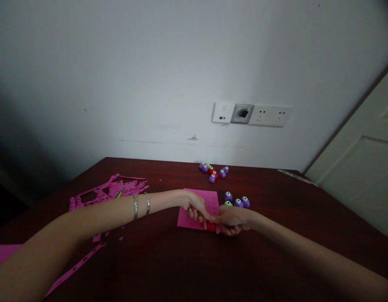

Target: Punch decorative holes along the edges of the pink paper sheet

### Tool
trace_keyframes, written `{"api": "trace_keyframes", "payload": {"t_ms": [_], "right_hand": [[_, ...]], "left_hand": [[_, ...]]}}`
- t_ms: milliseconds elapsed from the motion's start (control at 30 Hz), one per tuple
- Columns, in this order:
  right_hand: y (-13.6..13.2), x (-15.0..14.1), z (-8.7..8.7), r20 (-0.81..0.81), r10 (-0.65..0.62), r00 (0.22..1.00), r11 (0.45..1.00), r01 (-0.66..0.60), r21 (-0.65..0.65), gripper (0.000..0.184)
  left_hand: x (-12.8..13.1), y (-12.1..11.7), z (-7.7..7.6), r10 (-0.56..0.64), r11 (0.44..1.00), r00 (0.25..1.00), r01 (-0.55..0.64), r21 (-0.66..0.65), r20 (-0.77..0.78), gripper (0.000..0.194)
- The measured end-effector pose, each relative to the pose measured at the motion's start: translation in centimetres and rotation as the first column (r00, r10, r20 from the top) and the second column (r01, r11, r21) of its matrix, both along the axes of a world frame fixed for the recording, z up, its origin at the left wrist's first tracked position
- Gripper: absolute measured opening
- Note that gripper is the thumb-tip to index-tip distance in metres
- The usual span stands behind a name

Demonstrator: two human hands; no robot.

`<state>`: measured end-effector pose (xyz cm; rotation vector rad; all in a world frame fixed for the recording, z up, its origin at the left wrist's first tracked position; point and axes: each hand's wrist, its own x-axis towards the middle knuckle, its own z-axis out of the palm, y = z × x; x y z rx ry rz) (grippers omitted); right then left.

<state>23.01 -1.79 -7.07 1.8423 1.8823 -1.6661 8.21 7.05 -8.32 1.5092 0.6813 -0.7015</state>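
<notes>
A pink sheet of paper (194,221) lies on the dark red table, with a column of small marks near its right edge. At the sheet's lower right corner is a small red craft punch (211,226), partly covered by fingers. My right hand (233,219) is closed around the punch from the right. My left hand (195,205), with curled fingers, grips the paper by that corner; its fingertips meet the right thumb above the punch. Just behind my right hand stand several purple punches (238,203) and a green punch (228,204), each with an eye-like top.
Further back, a group of purple, red and green punches (212,178) stands near the wall. Cut pink paper scraps (99,197) and a yellow-and-grey tool (119,192) lie at the left. Another pink sheet (5,253) is at the left edge. Wall sockets (269,115) are above the table.
</notes>
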Motion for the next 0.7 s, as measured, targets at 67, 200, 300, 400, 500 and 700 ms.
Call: {"api": "trace_keyframes", "payload": {"t_ms": [67,200,300,400,500,700], "right_hand": [[0.3,0.0,0.3,-0.045,0.004,0.999,0.993,-0.010,-0.119,0.040],[0.7,-0.5,1.0,-0.026,-0.002,1.000,0.987,-0.002,-0.162,0.042],[1.0,-0.7,1.3,-0.017,0.017,1.000,0.983,-0.020,-0.185,0.045],[1.2,-0.8,1.2,-0.020,0.038,0.999,0.978,-0.041,-0.207,0.045],[1.1,-0.9,1.0,-0.035,0.033,0.999,0.979,-0.039,-0.200,0.045],[0.7,-0.7,0.0,-0.049,-0.002,0.999,0.990,-0.005,-0.138,0.048]], "left_hand": [[0.1,0.1,-0.1,-0.001,0.997,1.000,0.003,-0.081,0.018,0.039],[0.2,0.6,-0.6,0.011,0.987,1.000,-0.009,-0.161,0.012,0.030],[0.3,1.0,-1.3,-0.055,0.981,0.998,0.056,-0.185,0.012,0.033],[0.4,1.4,-1.9,-0.132,0.974,0.990,0.137,-0.181,0.039,0.038],[0.5,1.6,-2.3,-0.184,0.966,0.979,0.197,-0.167,0.087,0.041],[0.5,1.7,-2.8,-0.177,0.968,0.980,0.191,-0.163,0.092,0.043]]}}
